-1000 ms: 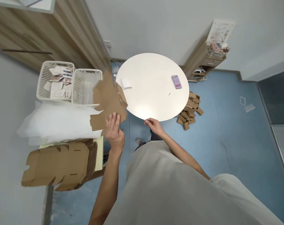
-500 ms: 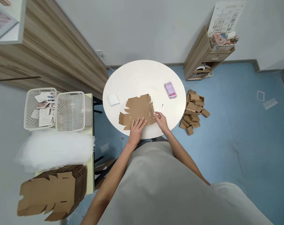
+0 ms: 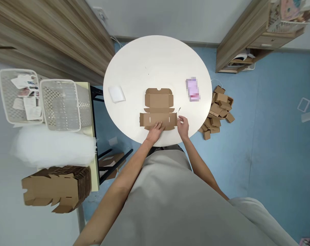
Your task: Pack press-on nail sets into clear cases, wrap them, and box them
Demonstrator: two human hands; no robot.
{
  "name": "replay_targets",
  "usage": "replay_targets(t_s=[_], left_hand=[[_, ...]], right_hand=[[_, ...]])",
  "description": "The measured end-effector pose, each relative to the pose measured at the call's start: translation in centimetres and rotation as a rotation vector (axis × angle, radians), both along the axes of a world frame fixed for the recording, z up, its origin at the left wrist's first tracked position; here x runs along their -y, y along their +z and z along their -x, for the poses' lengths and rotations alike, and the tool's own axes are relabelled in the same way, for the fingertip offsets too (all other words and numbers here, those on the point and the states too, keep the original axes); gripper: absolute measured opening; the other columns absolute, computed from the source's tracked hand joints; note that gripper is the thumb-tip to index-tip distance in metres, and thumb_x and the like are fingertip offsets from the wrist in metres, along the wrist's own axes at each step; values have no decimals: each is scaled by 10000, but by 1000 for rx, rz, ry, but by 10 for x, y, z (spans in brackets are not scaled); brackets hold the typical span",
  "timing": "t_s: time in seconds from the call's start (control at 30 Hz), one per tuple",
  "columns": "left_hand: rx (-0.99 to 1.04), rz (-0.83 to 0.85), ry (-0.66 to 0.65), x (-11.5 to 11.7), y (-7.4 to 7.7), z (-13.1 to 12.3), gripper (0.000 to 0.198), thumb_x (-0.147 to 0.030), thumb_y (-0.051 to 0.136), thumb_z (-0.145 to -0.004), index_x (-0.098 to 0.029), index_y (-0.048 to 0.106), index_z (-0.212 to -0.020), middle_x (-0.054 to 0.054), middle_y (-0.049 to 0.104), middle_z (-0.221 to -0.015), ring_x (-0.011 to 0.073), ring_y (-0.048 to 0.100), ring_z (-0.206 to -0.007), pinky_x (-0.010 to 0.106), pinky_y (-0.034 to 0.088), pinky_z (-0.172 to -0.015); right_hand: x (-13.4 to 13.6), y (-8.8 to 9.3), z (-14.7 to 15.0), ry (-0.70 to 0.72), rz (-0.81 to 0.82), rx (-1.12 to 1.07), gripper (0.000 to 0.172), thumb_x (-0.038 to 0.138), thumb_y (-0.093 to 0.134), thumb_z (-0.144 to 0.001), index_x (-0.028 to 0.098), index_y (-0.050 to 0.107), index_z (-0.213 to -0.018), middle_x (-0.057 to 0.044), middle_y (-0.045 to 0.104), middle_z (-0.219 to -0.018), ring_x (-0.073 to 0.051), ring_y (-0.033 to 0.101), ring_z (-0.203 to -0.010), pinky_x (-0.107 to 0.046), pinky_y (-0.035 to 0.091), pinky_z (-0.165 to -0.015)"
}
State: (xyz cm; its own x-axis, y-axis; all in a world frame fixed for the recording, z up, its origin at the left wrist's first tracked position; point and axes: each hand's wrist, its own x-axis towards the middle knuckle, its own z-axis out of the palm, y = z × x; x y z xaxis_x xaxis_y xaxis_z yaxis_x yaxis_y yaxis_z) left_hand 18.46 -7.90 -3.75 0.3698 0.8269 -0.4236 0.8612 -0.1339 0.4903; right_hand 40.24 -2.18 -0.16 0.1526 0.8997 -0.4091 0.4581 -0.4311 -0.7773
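Note:
A brown cardboard box blank (image 3: 159, 100) lies unfolded on the white round table (image 3: 157, 54), its notched flap pointing away from me. Its near panel has two small slots and side flaps partly raised. My left hand (image 3: 155, 132) rests on the near edge of the blank, fingers stretched out over the cardboard. At the right end of the near panel, my right hand (image 3: 183, 127) has its fingers curled in with the tips at the side flap; the exact grip is small and partly hidden.
A white pouch (image 3: 116, 94) lies left on the table, a blurred purple item (image 3: 193, 89) right. Small folded boxes (image 3: 219, 107) are heaped on the floor. White baskets (image 3: 60, 102), a white plastic bundle (image 3: 55, 145) and stacked box blanks (image 3: 55, 186) stand at left.
The box blank has turned and now lies square to me, with its near panel's side flaps partly up. My right hand has moved to the panel's right end. The whole view has shifted.

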Motion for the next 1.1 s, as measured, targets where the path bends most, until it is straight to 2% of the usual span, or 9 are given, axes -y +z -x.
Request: replay_targets(t_s=[0.07, 0.13, 0.23, 0.33, 0.43, 0.53, 0.67, 0.93, 1.1], left_hand=[[15, 26, -6, 0, -3, 2, 425, -243, 514, -1079, -181, 752, -1426, 200, 475, -1762, 380, 469, -1641, 626, 499, -1260], [25, 11, 28, -4, -3, 6, 471, -317, 510, -1101, -153, 693, -1503, 219, 427, -1787, 402, 407, -1674, 649, 471, -1273], [46, -68, 143, -20, -3, 13, 619, -293, 495, -1088, -66, 510, -1663, 255, 297, -1838, 384, 235, -1746, 650, 343, -1356], [68, -106, 202, -39, -6, 23, 741, -293, 511, -1062, 2, 373, -1728, 264, 171, -1869, 382, 82, -1773, 635, 220, -1406], [85, -91, 234, -49, -14, 31, 788, -376, 509, -1078, -13, 331, -1754, 241, 122, -1881, 386, 35, -1775, 644, 179, -1412], [96, -85, 286, -48, -23, 37, 781, -431, 462, -1107, -23, 327, -1759, 233, 152, -1875, 360, 56, -1778, 642, 152, -1417], [108, -111, 318, -41, -34, 39, 734, -410, 421, -1123, -47, 359, -1758, 205, 208, -1866, 327, 102, -1776, 604, 123, -1435], [152, -95, 399, -31, -56, 38, 739, -411, 475, -1098, -97, 394, -1762, 174, 252, -1853, 333, 121, -1769, 609, 85, -1448], [167, -75, 421, -26, -60, 37, 753, -402, 498, -1083, -117, 388, -1772, 157, 252, -1853, 336, 118, -1766, 608, 76, -1452]], right_hand=[[-4, 1, 14, 157, -62, 66, 516, 479, 404, -1137, 177, 656, -1471, -209, 651, -1528, -291, 605, -1445, -477, 533, -1215], [-9, 0, 31, 351, -101, 124, 544, 468, 402, -1152, 175, 613, -1560, -205, 603, -1608, -301, 520, -1553, -505, 430, -1322], [-17, -9, 55, 606, -118, 216, 665, 519, 389, -1169, 136, 464, -1707, -200, 382, -1812, -320, 296, -1720, -533, 299, -1402], [-27, -24, 67, 749, -132, 309, 796, 614, 357, -1170, 91, 339, -1770, -206, 197, -1887, -336, 95, -1782, -552, 208, -1426], [-37, -42, 67, 788, -123, 389, 875, 666, 356, -1158, 62, 281, -1786, -229, 129, -1895, -356, 30, -1787, -588, 136, -1431], [-41, -58, 61, 809, -117, 426, 868, 634, 362, -1164, 39, 264, -1787, -235, 127, -1893, -350, 43, -1787, -585, 96, -1437], [-38, -72, 58, 809, -120, 443, 839, 615, 390, -1159, 91, 262, -1801, -196, 161, -1896, -330, 76, -1787, -582, 88, -1442], [-37, -73, 63, 814, -53, 477, 847, 608, 453, -1131, 134, 272, -1809, -162, 192, -1896, -352, 84, -1785, -605, 112, -1442], [-36, -75, 62, 823, -12, 495, 860, 611, 473, -1118, 118, 297, -1800, -168, 194, -1893, -361, 92, -1784, -596, 101, -1445]])
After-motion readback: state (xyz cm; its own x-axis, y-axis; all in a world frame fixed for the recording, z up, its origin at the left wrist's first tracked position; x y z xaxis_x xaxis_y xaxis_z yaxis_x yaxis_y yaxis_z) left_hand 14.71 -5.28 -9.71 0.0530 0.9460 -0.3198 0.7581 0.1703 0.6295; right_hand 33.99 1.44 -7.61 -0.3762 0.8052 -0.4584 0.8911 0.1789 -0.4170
